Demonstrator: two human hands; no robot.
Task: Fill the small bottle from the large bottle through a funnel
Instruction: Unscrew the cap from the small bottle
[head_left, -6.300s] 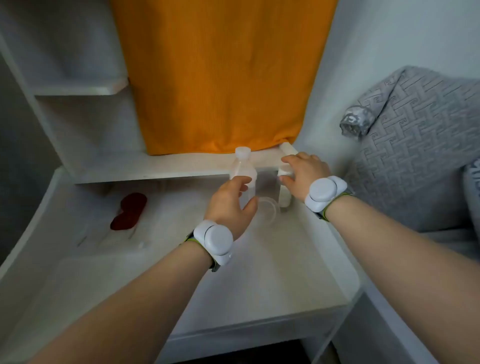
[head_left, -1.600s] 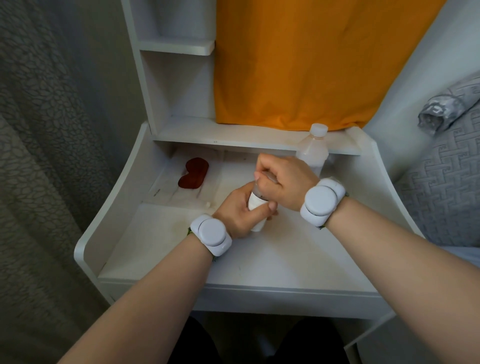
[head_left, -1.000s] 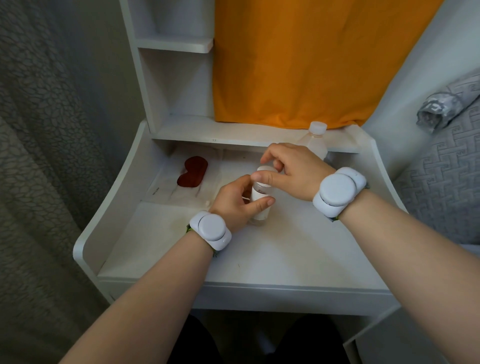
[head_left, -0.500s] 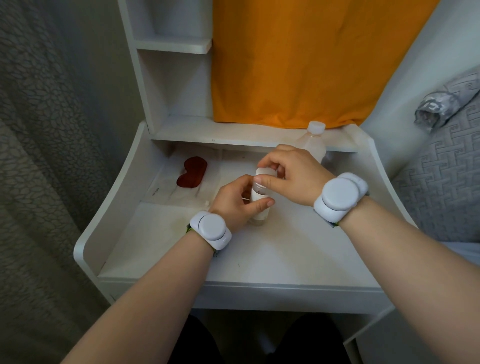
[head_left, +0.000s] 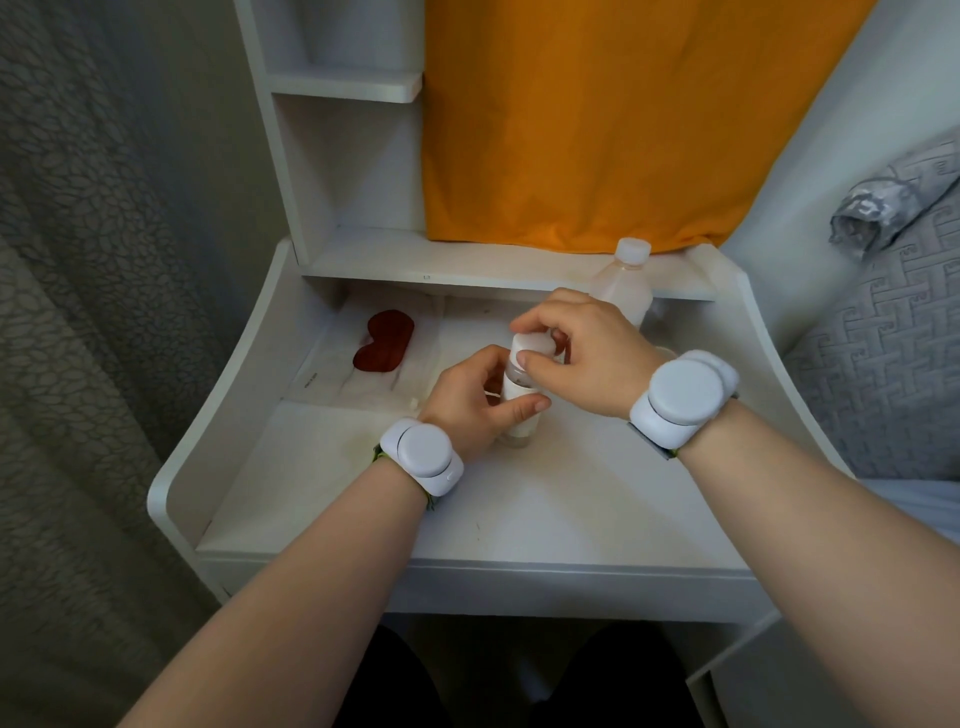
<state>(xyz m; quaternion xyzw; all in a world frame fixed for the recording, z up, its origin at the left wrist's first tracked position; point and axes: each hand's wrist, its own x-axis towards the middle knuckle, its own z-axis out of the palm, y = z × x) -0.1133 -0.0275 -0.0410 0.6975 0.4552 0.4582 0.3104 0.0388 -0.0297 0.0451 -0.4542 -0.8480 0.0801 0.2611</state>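
A grey curtain (head_left: 104, 260) fills the left side. An orange cloth (head_left: 597, 119) hangs down the back above a white desk (head_left: 545, 499), and a grey quilt (head_left: 883, 364) lies past the desk's right edge. A raised shelf (head_left: 467, 265) runs along the back of the desk, and the cloth's hem reaches down to it. Below the shelf at the back left a pale sheet (head_left: 374, 387) lies flat with a dark red piece (head_left: 383, 347) on it, well apart from both bottles.

The large bottle (head_left: 626, 288) stands upright at the back right of the desk, against the shelf's front edge, with its own white top on. My right hand (head_left: 582, 353) hides its lower part.

My left hand (head_left: 467, 402) is curled round the small bottle (head_left: 521, 432), thumb across the front and fingers behind. It holds the bottle upright with its base on the desk near the middle. My right hand comes in from above and pinches the small bottle's cap (head_left: 532, 344) between the thumb and bent fingers, the thumb tip on the cap's near side. I cannot tell whether the cap sits tight on the neck or has come loose.

The small bottle stands nearer to me than the large one and to its left, the two not touching. Each wrist carries a round white unit, the left band (head_left: 421, 457) and the right band (head_left: 680, 400).
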